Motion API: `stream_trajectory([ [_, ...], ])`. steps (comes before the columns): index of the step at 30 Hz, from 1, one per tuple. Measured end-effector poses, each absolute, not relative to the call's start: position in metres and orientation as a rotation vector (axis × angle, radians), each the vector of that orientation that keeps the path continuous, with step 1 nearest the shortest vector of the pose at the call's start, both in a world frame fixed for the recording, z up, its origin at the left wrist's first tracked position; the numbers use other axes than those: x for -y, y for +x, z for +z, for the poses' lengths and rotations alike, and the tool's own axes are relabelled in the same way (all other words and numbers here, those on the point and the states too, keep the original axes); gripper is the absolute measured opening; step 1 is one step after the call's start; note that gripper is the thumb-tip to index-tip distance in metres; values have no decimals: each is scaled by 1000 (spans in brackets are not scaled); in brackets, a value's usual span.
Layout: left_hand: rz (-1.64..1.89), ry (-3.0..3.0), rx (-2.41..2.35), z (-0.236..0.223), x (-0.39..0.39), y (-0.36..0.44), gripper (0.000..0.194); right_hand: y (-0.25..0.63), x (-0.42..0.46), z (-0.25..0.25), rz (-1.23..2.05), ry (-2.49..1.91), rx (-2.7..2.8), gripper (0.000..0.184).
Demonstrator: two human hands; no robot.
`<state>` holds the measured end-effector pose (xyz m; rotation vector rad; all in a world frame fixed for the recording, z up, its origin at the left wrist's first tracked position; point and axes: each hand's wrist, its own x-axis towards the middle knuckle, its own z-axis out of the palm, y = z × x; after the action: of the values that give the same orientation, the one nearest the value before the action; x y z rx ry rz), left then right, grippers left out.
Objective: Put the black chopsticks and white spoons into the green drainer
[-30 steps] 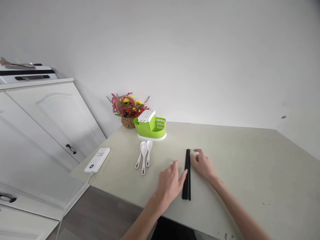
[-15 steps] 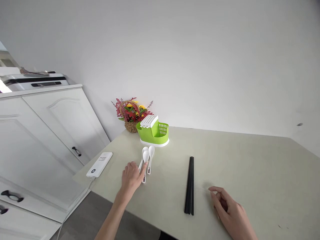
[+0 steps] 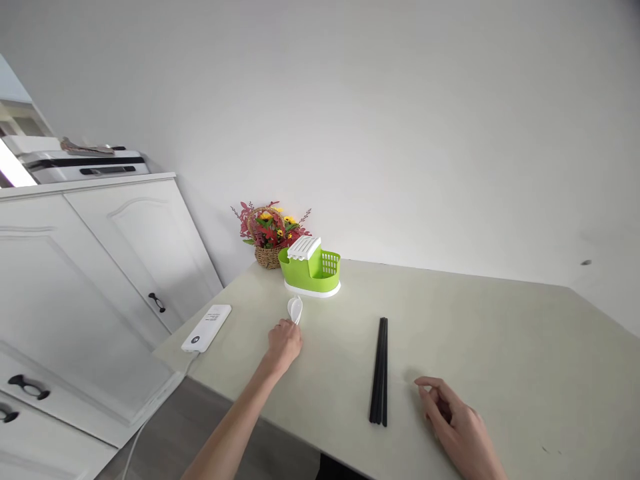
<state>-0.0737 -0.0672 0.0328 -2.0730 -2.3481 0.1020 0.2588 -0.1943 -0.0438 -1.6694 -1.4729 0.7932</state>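
My left hand (image 3: 285,341) is closed around the white spoons (image 3: 295,309) in front of the green basket. Their bowls show bunched together beyond my knuckles, and the handles are hidden under my fingers. A bundle of black chopsticks (image 3: 379,373) lies on the table between my two hands. To the right of the chopsticks, my right hand (image 3: 459,420) is low over the table. Its fingers are curled, with thumb and forefinger tips close together and nothing visible between them.
A green cutlery basket (image 3: 305,275) with a white top and base stands behind the spoons. Behind it sits a wicker basket of flowers (image 3: 269,257). A white power bank (image 3: 207,328) with a cable lies at the table's left edge, beside white cabinets (image 3: 145,267).
My left hand has gone from the chopsticks to the spoons and closed on them, bunching them together. My right hand has drawn back from the chopsticks toward the lower right.
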Motion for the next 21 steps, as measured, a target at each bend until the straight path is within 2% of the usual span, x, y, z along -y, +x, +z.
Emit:
stream_trajectory([
  [4, 75, -2142, 2303, 37, 74, -70, 33, 259, 195, -49, 782, -1635, 1451, 47],
  [8, -67, -2341, 2238, 47, 96, -29, 38, 251, 191, -39, 875, -1565, 1343, 54],
  [11, -271, -2672, 2097, 56, 122, 23, 39, 243, 177, -9, 927, -1483, 1213, 68],
  [14, -320, -2977, 1876, 63, 144, 71, 42, 243, 152, 23, 912, -1445, 1161, 85],
  [16, -311, -3101, 1768, 64, 151, 93, 45, 249, 135, 35, 877, -1527, 1216, 91],
  [18, -274, -3138, 1717, 62, 152, 107, 46, 258, 119, 34, 783, -1685, 1332, 83],
  [21, -184, -3129, 1687, 56, 146, 121, 44, 271, 104, 21, 696, -1853, 1461, 58],
])
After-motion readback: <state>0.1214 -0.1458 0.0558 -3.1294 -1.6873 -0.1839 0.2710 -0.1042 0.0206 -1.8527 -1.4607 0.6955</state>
